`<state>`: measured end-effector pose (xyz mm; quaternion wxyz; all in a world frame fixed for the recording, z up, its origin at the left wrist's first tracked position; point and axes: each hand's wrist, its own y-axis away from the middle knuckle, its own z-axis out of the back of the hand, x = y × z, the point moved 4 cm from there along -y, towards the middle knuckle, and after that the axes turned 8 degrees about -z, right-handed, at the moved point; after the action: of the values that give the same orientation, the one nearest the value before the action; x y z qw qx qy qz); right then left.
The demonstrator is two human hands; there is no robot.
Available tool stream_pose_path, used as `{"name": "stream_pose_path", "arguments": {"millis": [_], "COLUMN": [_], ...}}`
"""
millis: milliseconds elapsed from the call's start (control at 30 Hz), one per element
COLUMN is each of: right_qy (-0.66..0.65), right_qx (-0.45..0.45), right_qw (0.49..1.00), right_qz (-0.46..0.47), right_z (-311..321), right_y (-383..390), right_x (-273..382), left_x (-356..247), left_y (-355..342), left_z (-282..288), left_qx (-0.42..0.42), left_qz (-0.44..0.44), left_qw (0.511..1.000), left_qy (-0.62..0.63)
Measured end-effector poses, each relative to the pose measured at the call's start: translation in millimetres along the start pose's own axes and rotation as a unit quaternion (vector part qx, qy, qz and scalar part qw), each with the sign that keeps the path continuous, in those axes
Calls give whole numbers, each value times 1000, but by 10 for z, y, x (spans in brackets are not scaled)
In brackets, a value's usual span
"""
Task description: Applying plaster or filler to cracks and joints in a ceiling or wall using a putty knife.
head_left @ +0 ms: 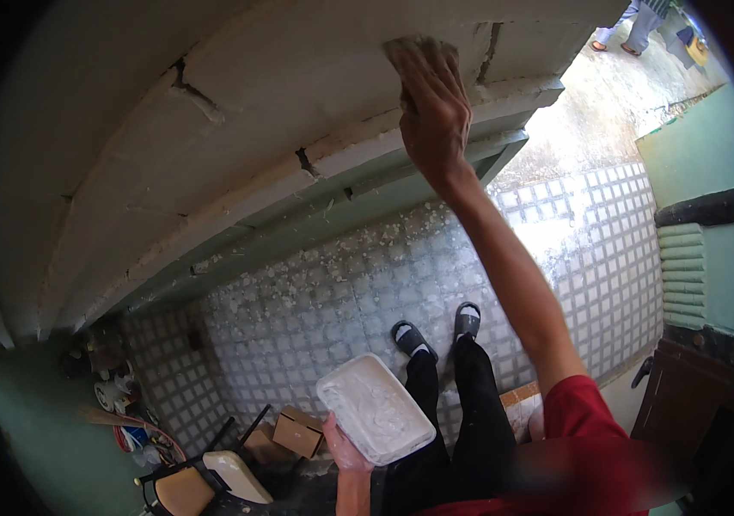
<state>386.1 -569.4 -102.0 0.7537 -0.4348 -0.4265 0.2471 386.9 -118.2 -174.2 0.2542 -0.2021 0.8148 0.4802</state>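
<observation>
My right hand is raised at arm's length to the pale block wall. Its fingers press a thin, flat, greyish putty spreader against the surface; much of this tool hides behind the fingers. Dark gaps and pale filled lines run between the blocks around it. Low in front of me, my left hand grips the near left corner of a white rectangular tray. White paste is smeared over the tray's inside.
White spots speckle the tiled floor below the wall. Cardboard boxes, a chair and piled household items stand at the lower left. Another person is outside at the upper right. A brown cabinet stands at right.
</observation>
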Motion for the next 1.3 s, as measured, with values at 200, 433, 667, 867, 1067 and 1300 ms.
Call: {"name": "stream_pose_path", "arguments": {"millis": [200, 433, 667, 867, 1067, 1300], "right_qy": [30, 64, -7, 15, 30, -390], "right_qx": [91, 108, 234, 131, 278, 51], "right_qw": [985, 979, 964, 982, 959, 669], "right_qz": [144, 163, 124, 137, 40, -631], "right_z": [-133, -451, -192, -184, -150, 183], "right_y": [81, 309, 689, 116, 740, 730], "right_x": [83, -160, -210, -66, -427, -166], "left_x": [-45, -70, -146, -92, -108, -166], "left_y": [18, -64, -68, -88, -84, -11], "left_z": [207, 318, 363, 360, 277, 172], "left_qx": [-52, -44, -40, -26, -31, -7], "left_qz": [-1, 13, 2, 16, 10, 5], "left_qw": [998, 999, 999, 1000, 999, 1000], "left_qy": [-22, -2, -15, -2, -21, 4]}}
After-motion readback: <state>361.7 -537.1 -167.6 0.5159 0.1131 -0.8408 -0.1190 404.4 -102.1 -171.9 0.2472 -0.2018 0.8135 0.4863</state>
